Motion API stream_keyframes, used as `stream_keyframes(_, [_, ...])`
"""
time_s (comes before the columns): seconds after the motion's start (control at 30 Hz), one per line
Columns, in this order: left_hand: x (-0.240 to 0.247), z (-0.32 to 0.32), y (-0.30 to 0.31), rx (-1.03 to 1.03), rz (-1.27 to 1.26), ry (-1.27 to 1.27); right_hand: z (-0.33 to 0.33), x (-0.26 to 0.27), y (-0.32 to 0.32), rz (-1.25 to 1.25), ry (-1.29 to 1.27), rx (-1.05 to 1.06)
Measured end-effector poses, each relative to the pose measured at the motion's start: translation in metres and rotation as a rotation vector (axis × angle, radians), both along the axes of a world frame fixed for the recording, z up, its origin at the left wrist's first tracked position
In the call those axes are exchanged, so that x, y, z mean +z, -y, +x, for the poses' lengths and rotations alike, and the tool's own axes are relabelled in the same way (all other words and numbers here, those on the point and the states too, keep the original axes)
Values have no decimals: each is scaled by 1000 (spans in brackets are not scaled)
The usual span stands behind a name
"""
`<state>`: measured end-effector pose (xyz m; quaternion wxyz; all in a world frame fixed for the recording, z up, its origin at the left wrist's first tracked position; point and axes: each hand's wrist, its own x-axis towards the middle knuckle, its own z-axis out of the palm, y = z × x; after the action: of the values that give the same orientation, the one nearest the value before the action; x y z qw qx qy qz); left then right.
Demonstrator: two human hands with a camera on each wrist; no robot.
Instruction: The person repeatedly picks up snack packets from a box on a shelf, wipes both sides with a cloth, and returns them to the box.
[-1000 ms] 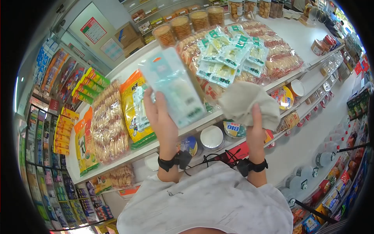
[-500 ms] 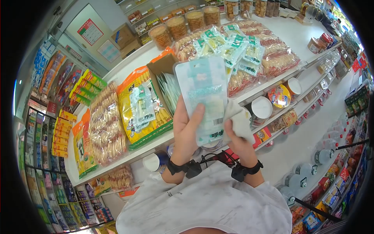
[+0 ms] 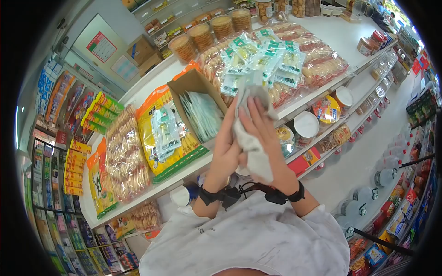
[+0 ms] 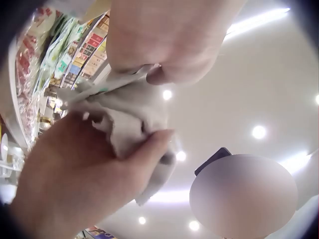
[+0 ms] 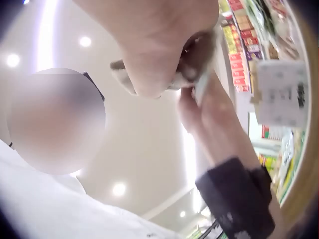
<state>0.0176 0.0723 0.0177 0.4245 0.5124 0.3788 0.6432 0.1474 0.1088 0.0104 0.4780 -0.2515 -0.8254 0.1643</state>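
In the head view, both hands meet in front of the counter's edge. My left hand [image 3: 224, 154] grips a flat pale plastic packet, mostly hidden now behind a light grey cloth [image 3: 255, 156]; its thin edge [image 4: 103, 90] shows in the left wrist view. Lying along the cloth, my right hand [image 3: 267, 131] presses it onto the packet, and its thumb curls over the cloth in the left wrist view. Left of the hands, an open cardboard box [image 3: 180, 87] holds upright pale packets [image 3: 200, 115]. Similar packets [image 3: 262, 57] are piled beyond the hands.
Yellow snack bags [image 3: 163, 135] with small packets on top stand left of the box, beside bagged crackers [image 3: 125, 156]. Tubs of biscuits [image 3: 200, 37] line the counter's back. Lower shelves hold a white-lidded tub [image 3: 306, 124] and instant noodle bowls [image 3: 328, 108].
The left hand brought the packet from over the box towards the middle. The right hand moved the cloth leftwards onto it, then up along it, covering most of the packet.
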Motion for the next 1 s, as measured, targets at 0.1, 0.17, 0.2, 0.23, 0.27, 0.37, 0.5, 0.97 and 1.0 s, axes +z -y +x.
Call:
stream_keyframes(0.1, [6,6,2,-118,4,-169,8,14,-14,-22,-140,-27])
stream_keyframes(0.17, [11,9,6,-241,-102,-243,14,22,-20,18,-103,-99])
stream_keyframes(0.2, [4,4,7,-266,-130,-385,18,27,-20,59,-77,-125])
stream_keyframes(0.23, [-3,3,7,-282,-114,-395,22,30,-21,59,-26,-110])
stream_keyframes(0.27, [-10,3,7,-296,-102,-403,25,33,-21,55,26,-93])
stream_keyframes(0.37, [-1,18,1,-200,-71,-303,34,15,-31,-270,-219,30])
stream_keyframes(0.5, [12,21,1,19,-27,-39,49,-3,-33,-1054,-1033,264])
stream_keyframes(0.97, [17,28,-8,-74,238,-247,7,8,21,-378,-374,213])
stream_keyframes(1.0, [12,31,-3,-112,172,-165,7,8,18,-362,-407,243])
